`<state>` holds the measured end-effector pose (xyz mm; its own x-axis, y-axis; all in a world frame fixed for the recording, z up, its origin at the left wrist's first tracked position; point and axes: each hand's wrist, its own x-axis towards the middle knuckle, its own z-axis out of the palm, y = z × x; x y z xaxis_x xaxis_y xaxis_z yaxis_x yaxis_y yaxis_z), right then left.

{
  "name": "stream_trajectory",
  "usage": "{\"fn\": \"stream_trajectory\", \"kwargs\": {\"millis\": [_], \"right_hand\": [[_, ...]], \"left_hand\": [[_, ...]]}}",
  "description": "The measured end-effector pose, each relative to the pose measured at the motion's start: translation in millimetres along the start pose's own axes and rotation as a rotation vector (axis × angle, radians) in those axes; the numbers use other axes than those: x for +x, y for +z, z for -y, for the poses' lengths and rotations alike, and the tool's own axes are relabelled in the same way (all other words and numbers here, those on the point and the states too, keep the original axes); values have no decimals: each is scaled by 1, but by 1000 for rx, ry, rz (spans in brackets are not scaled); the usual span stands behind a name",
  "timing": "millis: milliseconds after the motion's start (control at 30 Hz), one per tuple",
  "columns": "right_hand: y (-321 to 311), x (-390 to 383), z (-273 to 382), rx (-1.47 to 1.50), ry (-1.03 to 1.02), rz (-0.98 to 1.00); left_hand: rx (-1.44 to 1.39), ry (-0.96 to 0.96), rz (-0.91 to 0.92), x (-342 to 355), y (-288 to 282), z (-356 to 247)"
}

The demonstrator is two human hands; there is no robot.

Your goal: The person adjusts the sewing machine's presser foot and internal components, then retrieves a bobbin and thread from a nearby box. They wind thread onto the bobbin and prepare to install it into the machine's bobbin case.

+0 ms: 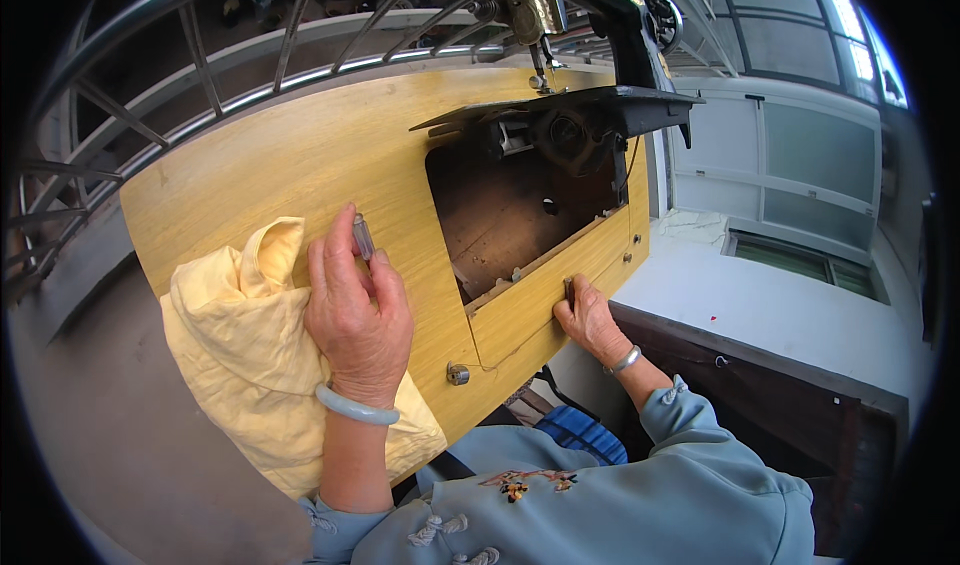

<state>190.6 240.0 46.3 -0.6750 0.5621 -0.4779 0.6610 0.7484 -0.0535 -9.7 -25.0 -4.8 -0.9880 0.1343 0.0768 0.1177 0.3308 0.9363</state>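
A small see-through grey cylinder (362, 236), perhaps a tool handle, is pinched between the thumb and forefinger of my left hand (358, 310). That hand is over a folded yellow cloth (235, 335) at the tabletop's left. My right hand (590, 323) is closed at the front strip of the wooden table, a small dark thing showing at its fingertips. A black sewing machine (580, 125) stands tipped back on its hinges, its underside exposed above the rectangular opening (520, 215). Near the front edge, a metal bobbin case (457, 374) has thread trailing from it.
Metal railings (200, 60) run behind the wooden tabletop (370, 135). Small metal knobs (628, 257) sit on its right front strip. A white ledge (780, 305) and a dark cabinet (770, 375) lie to the right. Something blue (580, 433) is below the front edge.
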Motion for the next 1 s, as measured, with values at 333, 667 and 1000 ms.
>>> {"fn": "stream_trajectory", "kwargs": {"millis": [333,667,1000], "right_hand": [[-2,0,8,-6,-4,-39],[1,-1,0,-30,16,1],[9,-1,-8,-26,-30,-66]], "left_hand": [[-71,-126,51,0,-6,-6],[-95,-274,99,-4,-12,-17],[33,-161,108,-5,-14,-12]]}}
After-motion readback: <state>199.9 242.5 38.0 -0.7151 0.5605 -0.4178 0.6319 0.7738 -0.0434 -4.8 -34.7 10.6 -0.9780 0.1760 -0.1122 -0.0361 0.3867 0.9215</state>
